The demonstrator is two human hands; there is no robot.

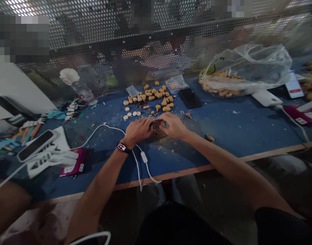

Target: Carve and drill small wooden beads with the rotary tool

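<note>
My left hand (pixel 140 130), with a dark watch on its wrist, is low over the blue table, fingers curled inward. Facing it, my right hand (pixel 172 125) bends its thumb and fingers together in a pinch. The fingertips of both hands almost meet over a dark brown patch (pixel 159 133) on the table. Whatever lies between the fingers is too small and dark to name. Just beyond the hands lies a loose group of tan peanut-shaped pieces (pixel 166 109). Several white round pieces (pixel 130 114) sit left of them, with crumbs scattered around.
A black phone (pixel 190 97) and a small clear bag (pixel 175 83) lie behind my right hand. Farther right stands a plastic bag (pixel 222 86) of tan pieces. A white cable (pixel 138 166) loops under my left wrist. At left are a magenta box (pixel 79 161) and a bottle (pixel 83 91).
</note>
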